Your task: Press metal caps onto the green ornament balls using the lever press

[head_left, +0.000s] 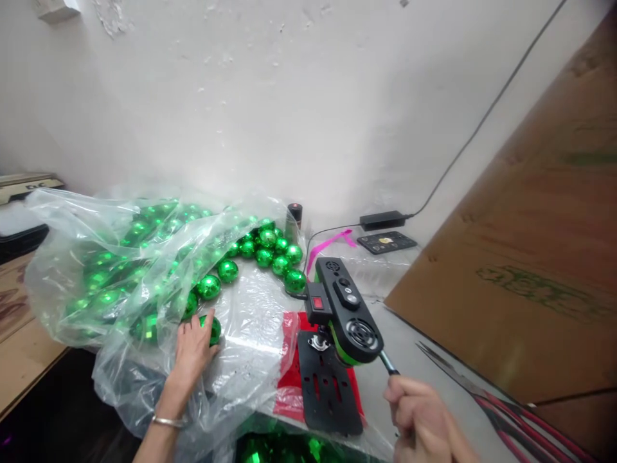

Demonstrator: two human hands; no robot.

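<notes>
My left hand [191,354] reaches into a clear plastic bag [96,257] and closes its fingers over a shiny green ball [212,328]. A bangle sits on that wrist. Several more green balls [270,251] spill from the bag's mouth across the table. My right hand [419,418] is closed round a thin green-tipped tool [388,364] whose tip touches a black and green device [347,312] mounted on a black slotted base plate [328,386].
A large cardboard sheet [530,244] leans at the right. At the back by the white wall lie a black power adapter [383,220] with its cable, a small black remote [385,242] and a dark cylinder [294,215]. Red cables [520,424] run front right.
</notes>
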